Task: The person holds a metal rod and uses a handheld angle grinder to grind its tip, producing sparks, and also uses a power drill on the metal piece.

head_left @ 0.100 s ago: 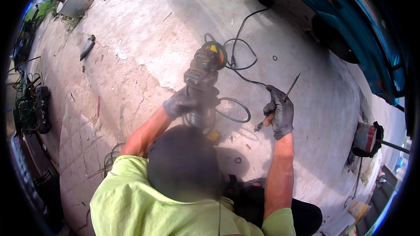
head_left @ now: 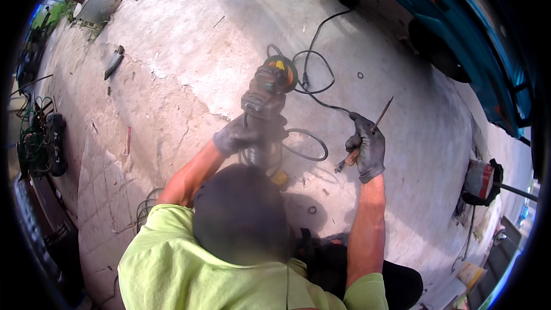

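Left hand (head_left: 236, 136) at the power tool (head_left: 265, 103), right hand (head_left: 370, 149) clamped on a pointed hand tool (head_left: 383, 114)
The power tool lies just to the right of the left hand, which is the nearer one, and its long axis runs away from the body; the left fingers are partly hidden, so I cannot tell if they close. The right fingers close around the hand tool, which points away and rightward. Black cable (head_left: 305, 81) loops between both tools, and concrete floor (head_left: 189, 40) stretches toward the blue vehicle (head_left: 453, 23)

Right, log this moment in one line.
left hand: at machine, grip unclear | right hand: gripping pointed tool | floor: looped cable
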The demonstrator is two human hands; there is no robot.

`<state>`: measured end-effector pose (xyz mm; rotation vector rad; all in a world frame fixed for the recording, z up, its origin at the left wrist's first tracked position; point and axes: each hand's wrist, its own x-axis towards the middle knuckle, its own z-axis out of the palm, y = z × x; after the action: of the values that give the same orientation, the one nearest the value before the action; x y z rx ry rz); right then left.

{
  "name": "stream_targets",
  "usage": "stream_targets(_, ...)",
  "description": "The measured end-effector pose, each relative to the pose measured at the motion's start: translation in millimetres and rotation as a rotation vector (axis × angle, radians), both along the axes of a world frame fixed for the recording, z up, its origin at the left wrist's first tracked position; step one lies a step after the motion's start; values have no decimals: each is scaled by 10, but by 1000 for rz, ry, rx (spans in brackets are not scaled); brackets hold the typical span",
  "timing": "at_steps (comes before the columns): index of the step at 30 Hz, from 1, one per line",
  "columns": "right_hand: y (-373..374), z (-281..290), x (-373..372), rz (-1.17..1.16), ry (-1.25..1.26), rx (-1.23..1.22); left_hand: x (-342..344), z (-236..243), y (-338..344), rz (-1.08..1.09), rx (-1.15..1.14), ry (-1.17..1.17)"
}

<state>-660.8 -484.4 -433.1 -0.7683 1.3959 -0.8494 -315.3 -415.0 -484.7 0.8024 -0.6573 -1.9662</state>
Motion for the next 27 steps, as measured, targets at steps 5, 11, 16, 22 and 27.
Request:
stream_targets(5, 50, -85, 60, 7, 34, 63, 21, -127, 72, -8, 52, 0)
stream_targets(11, 88, -404, 27, -20, -14, 177, -24, -75, 62, -56, 94, 57)
stream_targets(16, 13, -571, 17, 21, 21, 206, -61, -120, 91, -91, 118, 138)
stream_targets(22, -47, -149, 439, 121, 53, -64, -156, 50, 45, -101, 260, 141)
stream_targets(27, -430, 382, 899, 247, 287, -172, -118, -292, 74, -202, 166, 71)
